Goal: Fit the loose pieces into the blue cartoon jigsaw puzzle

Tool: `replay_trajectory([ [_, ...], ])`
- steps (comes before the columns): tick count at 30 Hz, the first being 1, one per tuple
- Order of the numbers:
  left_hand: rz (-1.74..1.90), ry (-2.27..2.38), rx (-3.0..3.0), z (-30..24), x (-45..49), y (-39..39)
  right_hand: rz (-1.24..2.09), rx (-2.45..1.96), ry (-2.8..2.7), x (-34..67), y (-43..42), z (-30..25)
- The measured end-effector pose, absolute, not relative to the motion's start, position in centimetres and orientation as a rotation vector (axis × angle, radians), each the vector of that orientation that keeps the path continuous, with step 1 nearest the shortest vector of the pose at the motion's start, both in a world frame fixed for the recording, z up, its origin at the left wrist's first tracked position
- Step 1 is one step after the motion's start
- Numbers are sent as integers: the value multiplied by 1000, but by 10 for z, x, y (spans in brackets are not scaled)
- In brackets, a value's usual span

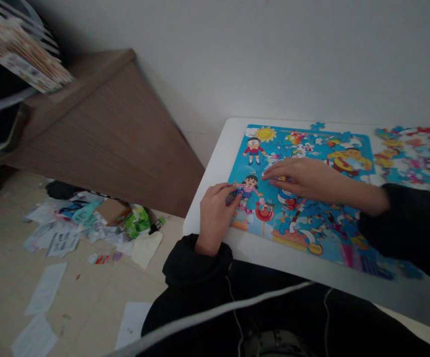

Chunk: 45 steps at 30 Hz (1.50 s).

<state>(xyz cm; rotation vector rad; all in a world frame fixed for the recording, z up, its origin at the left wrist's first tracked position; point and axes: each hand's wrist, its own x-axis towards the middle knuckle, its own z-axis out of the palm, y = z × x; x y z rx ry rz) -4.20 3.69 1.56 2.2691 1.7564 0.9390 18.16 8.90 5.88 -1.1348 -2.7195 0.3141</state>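
A colourful jigsaw puzzle (254,148) with cartoon figures on a blue ground lies on a white table (215,153). My left hand (216,210) rests at the left edge of the puzzle, thumb and fingers apart beside a figure in a pink top. Over the middle of the puzzle is my right hand (304,179), palm down, fingers stretched to the left and thumb a little apart. No piece shows in either hand. Loose pieces lie on the lower right of the picture, partly blurred. A single blue piece (317,126) sits at the top edge.
Many loose puzzle pieces (411,153) are spread on the table's right side. A brown wooden cabinet (125,134) stands to the left, with a pack of cotton swabs (25,54) on top. Papers and wrappers (99,223) litter the floor. A white cable (215,313) crosses my lap.
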Motion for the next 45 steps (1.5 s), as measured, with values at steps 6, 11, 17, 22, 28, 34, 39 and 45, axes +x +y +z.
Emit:
replay_trajectory([
  [6,930,1753,2364,14,-40,37,114,-976,-2866,151,104,47],
  [11,898,1709,2440,13,-39,37,112,-952,-2859,155,104,45],
  [17,824,1706,2527,16,-36,33,111,-1000,-2881,153,105,47],
  [22,743,1717,2642,19,-34,29,-27,-905,-2894,155,103,47],
  [28,682,1743,2712,17,-32,27,-45,-873,-2924,156,100,48],
  [34,605,1827,2627,14,-29,25,-105,-897,-2939,155,95,46],
  [39,612,1821,2601,13,-30,25,-203,-889,-2992,151,87,47],
  [45,616,1850,2574,14,-30,26,-268,-850,-3071,134,75,52],
])
